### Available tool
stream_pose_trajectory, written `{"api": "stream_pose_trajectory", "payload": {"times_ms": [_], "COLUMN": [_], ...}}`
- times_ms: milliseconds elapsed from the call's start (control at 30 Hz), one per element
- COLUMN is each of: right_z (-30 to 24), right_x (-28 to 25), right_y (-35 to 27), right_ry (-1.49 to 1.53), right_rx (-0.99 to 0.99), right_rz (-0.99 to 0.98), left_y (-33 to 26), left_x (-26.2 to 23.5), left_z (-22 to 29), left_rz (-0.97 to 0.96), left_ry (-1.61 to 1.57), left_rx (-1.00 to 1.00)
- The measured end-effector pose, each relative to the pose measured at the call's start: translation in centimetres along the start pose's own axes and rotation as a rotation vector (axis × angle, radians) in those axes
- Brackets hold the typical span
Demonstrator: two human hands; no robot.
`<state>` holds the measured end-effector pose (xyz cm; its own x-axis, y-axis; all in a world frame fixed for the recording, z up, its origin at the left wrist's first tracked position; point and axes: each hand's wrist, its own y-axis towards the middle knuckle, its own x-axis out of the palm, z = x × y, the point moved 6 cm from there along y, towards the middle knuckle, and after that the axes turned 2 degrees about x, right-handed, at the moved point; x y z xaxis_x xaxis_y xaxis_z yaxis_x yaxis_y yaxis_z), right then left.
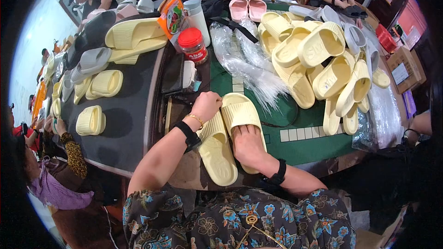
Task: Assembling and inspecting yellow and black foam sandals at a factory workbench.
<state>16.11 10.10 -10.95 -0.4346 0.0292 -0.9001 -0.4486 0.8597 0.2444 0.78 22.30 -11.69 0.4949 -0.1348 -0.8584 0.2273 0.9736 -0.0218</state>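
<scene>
A pair of pale yellow slide slippers stands in front of me, side by side with toes pointing away. My left hand (206, 107) is closed, fingers curled at the toe of the left slipper (220, 159) and covering part of it. My right hand (251, 145) holds the right slipper (240, 106), its fingers pushed under the broad ribbed strap and their tips hidden. Both slippers sit at the near edge of the green-topped table (300, 150).
A heap of yellow slippers (323, 46) fills the right, with clear plastic bags (249, 67) beside it. A red-lidded jar (192, 46) and a white tumbler (198, 20) stand ahead. More slippers (105, 84) lie on a dark surface (122, 129) at left. Other people work around.
</scene>
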Motion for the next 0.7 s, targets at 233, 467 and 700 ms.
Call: {"api": "stream_pose_trajectory", "payload": {"times_ms": [233, 467, 700], "right_z": [0.6, 0.9, 2.7], "right_x": [1.0, -0.5, -5.8], "right_y": [2.2, 1.2, -3.7], "right_ry": [0.236, 0.287, 0.246], "right_rx": [0.013, 0.017, -0.001], "right_rz": [-0.162, -0.153, 0.078], "left_y": [-0.8, -1.0, -1.4], "left_x": [-0.1, -0.4, -0.6], "left_z": [0.2, 0.0, -0.1], "left_rz": [0.02, 0.049, 0.022], "left_ry": [-0.045, -0.097, -0.168], "left_rx": [-0.008, -0.004, -0.008]}}
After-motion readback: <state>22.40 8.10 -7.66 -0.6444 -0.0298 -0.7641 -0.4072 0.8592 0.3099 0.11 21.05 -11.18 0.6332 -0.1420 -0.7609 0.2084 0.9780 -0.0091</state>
